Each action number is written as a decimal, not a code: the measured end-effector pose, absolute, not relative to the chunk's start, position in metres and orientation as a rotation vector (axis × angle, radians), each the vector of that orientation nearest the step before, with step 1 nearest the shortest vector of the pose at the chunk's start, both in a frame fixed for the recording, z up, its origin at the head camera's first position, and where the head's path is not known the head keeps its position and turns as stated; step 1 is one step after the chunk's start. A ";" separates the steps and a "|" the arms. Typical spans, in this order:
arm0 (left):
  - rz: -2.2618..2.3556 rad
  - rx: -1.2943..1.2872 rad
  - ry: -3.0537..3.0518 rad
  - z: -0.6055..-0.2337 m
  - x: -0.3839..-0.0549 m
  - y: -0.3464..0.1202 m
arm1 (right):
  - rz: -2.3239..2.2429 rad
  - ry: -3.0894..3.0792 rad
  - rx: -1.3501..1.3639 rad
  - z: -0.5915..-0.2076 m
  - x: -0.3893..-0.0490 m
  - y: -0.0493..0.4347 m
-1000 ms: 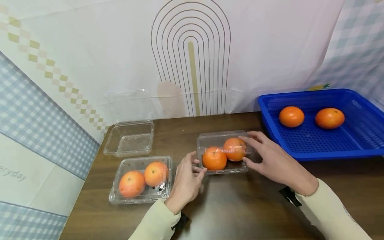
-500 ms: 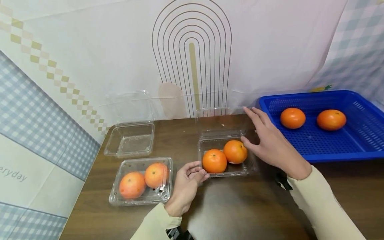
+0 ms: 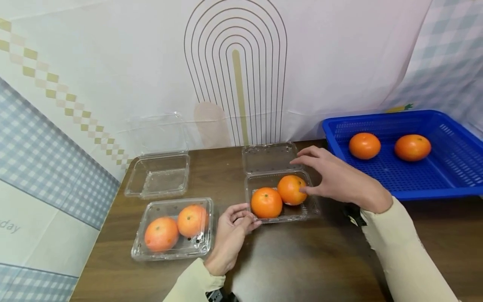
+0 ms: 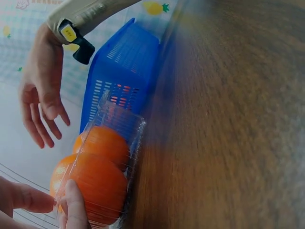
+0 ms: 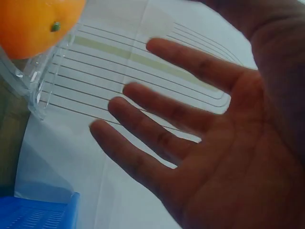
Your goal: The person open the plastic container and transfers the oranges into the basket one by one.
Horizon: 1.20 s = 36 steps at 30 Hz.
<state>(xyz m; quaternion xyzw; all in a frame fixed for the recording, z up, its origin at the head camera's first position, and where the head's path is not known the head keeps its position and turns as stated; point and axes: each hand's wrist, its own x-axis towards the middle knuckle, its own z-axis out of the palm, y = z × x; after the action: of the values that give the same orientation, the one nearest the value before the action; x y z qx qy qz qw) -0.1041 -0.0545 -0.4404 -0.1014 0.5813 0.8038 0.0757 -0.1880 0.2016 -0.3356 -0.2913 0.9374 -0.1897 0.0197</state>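
A clear plastic clamshell box (image 3: 290,218) sits mid-table in the head view, its lid (image 3: 269,158) folded back toward the wall. Inside it lie two oranges, the front one (image 3: 266,203) to the left of the other (image 3: 292,189). My left hand (image 3: 228,241) pinches the box's near left corner between thumb and fingers, as the left wrist view also shows. Over the box's right side hovers my right hand (image 3: 336,178), fingers spread and holding nothing; its thumb tip overlaps the right orange. In the right wrist view the palm and separated fingers (image 5: 143,126) show beside an orange (image 5: 40,26).
At the left, a closed clamshell (image 3: 205,249) contains two oranges. Behind it stands an open clamshell (image 3: 158,191) with its lid upright against the wall. A blue plastic basket (image 3: 400,193) with two oranges occupies the right side, close to my right hand.
The middle box's lid has swung up off the oranges and back toward the wall. My left hand has taken hold of the near left corner; my right hand rose, then came lower and left.
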 end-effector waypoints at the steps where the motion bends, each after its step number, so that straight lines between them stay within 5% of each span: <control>1: 2.407 -0.300 1.745 -0.440 -0.104 -0.055 | -0.574 2.888 -0.907 -0.337 -0.188 0.201; 36: 2.331 -0.279 1.813 -0.442 -0.109 -0.061 | -0.366 2.801 -1.139 -0.380 -0.197 0.187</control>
<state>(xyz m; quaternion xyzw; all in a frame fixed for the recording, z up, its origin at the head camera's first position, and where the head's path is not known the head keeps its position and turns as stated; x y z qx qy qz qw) -0.1092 -0.0614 -0.4421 -0.0937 0.6089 0.7828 0.0876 -0.1973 0.1873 -0.3796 -0.3735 0.9186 -0.1201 0.0476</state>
